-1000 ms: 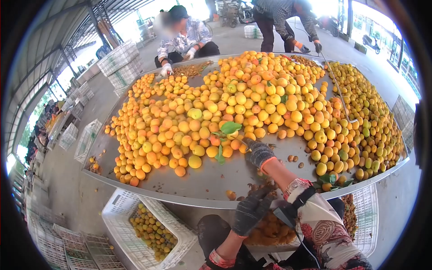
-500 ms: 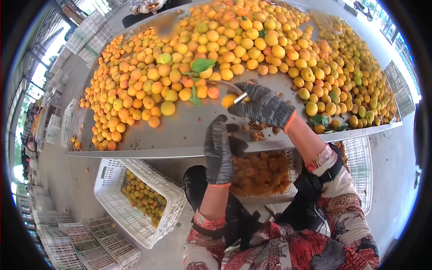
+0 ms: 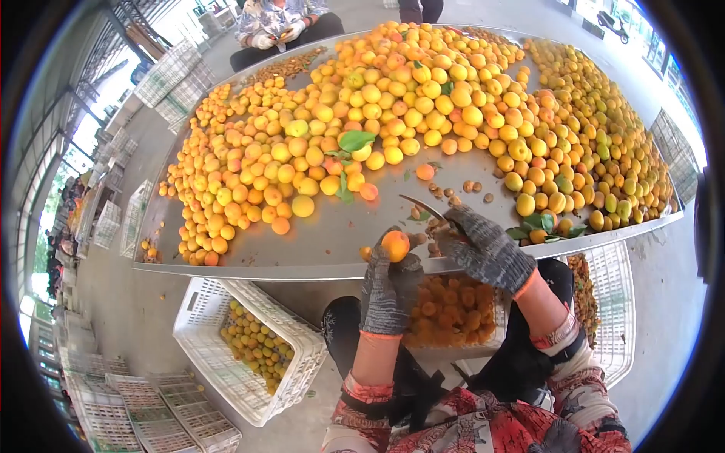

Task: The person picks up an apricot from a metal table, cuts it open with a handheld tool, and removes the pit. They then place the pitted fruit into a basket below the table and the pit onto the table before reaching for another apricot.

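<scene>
My left hand [image 3: 387, 294], in a grey knitted glove, has its fingers round an orange apricot [image 3: 395, 245] at the table's front edge. Just right of it, my gloved right hand [image 3: 483, 249] grips a small curved knife [image 3: 421, 205], its blade pointing left over the metal tabletop [image 3: 340, 241]. Beyond both hands lies a big heap of apricots [image 3: 393, 98]. Pits [image 3: 472, 186] and scraps lie near the knife. A green leaf [image 3: 356, 140] rests on the fruit.
Below the table are a white crate [image 3: 302, 355] holding apricots, a container of orange fruit pieces [image 3: 453, 309], and another white crate [image 3: 615, 302] at the right. A co-worker's gloved hands [image 3: 276, 36] show across the table. Stacked crates [image 3: 170, 79] stand at the back left.
My left hand has taken hold of an apricot. My right hand has moved right and nearer to me, with the knife blade now in plain sight. The view has shifted, showing more of the co-worker.
</scene>
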`<state>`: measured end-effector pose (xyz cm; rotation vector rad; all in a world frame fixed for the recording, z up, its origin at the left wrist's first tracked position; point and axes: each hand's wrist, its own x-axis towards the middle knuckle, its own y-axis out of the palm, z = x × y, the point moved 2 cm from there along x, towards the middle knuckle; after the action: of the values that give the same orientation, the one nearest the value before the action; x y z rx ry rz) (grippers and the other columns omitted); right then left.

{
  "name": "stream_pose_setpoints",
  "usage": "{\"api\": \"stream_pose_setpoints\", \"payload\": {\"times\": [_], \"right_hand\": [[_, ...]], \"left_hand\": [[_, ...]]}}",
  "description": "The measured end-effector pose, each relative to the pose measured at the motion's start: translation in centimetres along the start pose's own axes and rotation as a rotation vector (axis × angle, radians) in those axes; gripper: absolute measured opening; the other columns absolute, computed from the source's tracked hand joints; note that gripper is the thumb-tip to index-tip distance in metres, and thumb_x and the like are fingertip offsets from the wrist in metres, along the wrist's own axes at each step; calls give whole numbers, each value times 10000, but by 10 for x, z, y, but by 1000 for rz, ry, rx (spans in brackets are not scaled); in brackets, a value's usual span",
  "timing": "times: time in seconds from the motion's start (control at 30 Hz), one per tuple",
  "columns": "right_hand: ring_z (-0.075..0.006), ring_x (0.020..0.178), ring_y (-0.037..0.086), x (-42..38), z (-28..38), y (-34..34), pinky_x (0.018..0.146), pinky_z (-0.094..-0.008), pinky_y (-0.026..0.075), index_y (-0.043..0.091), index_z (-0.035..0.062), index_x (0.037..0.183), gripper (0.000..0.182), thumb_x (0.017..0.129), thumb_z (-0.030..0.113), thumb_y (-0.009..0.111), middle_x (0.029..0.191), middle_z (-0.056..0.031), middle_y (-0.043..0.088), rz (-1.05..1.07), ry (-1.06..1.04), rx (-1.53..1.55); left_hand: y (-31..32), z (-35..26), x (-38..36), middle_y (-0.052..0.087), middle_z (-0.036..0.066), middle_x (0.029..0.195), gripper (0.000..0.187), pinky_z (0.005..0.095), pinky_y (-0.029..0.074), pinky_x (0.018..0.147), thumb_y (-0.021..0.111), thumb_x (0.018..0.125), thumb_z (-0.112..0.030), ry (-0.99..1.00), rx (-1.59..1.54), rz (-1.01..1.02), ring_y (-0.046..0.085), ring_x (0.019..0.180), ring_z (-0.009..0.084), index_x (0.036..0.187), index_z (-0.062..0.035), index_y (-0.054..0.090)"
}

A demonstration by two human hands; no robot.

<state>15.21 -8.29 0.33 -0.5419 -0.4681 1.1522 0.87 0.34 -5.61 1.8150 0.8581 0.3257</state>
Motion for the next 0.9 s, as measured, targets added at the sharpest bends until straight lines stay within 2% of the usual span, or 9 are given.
{"api": "stream_pose_setpoints", "payload": {"times": [0.07, 0.13, 0.2, 0.33, 0.37, 0.5, 0.57, 0.8, 0.9], "right_hand": [[-240, 893, 581, -16, 1, 3, 776, -332, 472, 451, -5, 1184, 448, 777, 48, 629, 987, -169, 581, -272, -551, -380], [-227, 867, 596, -28, 13, 13, 752, -309, 486, 446, -19, 1187, 418, 789, -43, 573, 973, -171, 585, -276, -475, -198], [-298, 917, 557, -38, 14, 27, 752, -351, 472, 540, 3, 1058, 267, 791, 10, 557, 1084, -172, 526, -238, -183, 635], [-288, 856, 582, -46, 39, 35, 723, -344, 469, 485, 9, 1156, 326, 839, 67, 532, 966, -177, 576, -246, -293, 24], [-302, 800, 591, -44, 51, 35, 677, -361, 467, 494, 9, 1140, 331, 824, 89, 550, 947, -188, 577, -240, -155, 211], [-316, 769, 586, -48, 48, 49, 639, -378, 463, 509, 9, 1119, 327, 809, 99, 561, 965, -202, 567, -293, -207, 44], [-301, 868, 590, -49, 49, 53, 773, -347, 463, 465, -61, 1157, 397, 795, 23, 606, 956, -174, 584, -285, -213, -38], [-303, 876, 582, -54, 49, 60, 779, -351, 460, 478, -67, 1138, 379, 785, -11, 604, 978, -184, 574, -376, -241, -23], [-293, 893, 579, -53, 48, 62, 784, -347, 458, 483, -64, 1134, 373, 785, -16, 603, 993, -173, 572, -330, -118, 113]], "left_hand": [[0, 1, 0, 579, 153, 1014, 398, 239, 466, 692, 583, 840, -316, 18, 26, 44, 549, 798, 145, 1117, -45, 496], [4, 2, -1, 556, 139, 1069, 427, 244, 458, 748, 576, 842, -337, 59, 10, 154, 537, 876, 145, 1147, -52, 486], [6, 9, 2, 543, 110, 1097, 432, 254, 448, 779, 571, 845, -340, 83, 26, 111, 524, 905, 141, 1161, -58, 482], [10, 6, -5, 526, 17, 1106, 460, 285, 416, 854, 573, 839, -373, 123, 142, 86, 502, 955, 136, 1180, -80, 477], [13, 6, -7, 526, 17, 1106, 460, 285, 416, 854, 573, 839, -373, 124, 143, 88, 502, 955, 136, 1180, -80, 477], [15, 6, -11, 517, 2, 1078, 516, 294, 413, 862, 574, 823, -425, 136, 293, -2, 496, 981, 141, 1195, -84, 464], [16, 7, -11, 514, 4, 1074, 532, 294, 414, 861, 573, 819, -436, 150, 365, -31, 494, 988, 146, 1201, -84, 458], [18, 9, -16, 501, 57, 1144, 563, 322, 423, 864, 571, 825, -424, 204, 322, 56, 495, 1022, 179, 1229, -61, 423], [20, 5, -18, 488, 84, 1177, 578, 335, 393, 918, 590, 822, -374, 185, 270, 86, 485, 1061, 199, 1253, -47, 384]]}}
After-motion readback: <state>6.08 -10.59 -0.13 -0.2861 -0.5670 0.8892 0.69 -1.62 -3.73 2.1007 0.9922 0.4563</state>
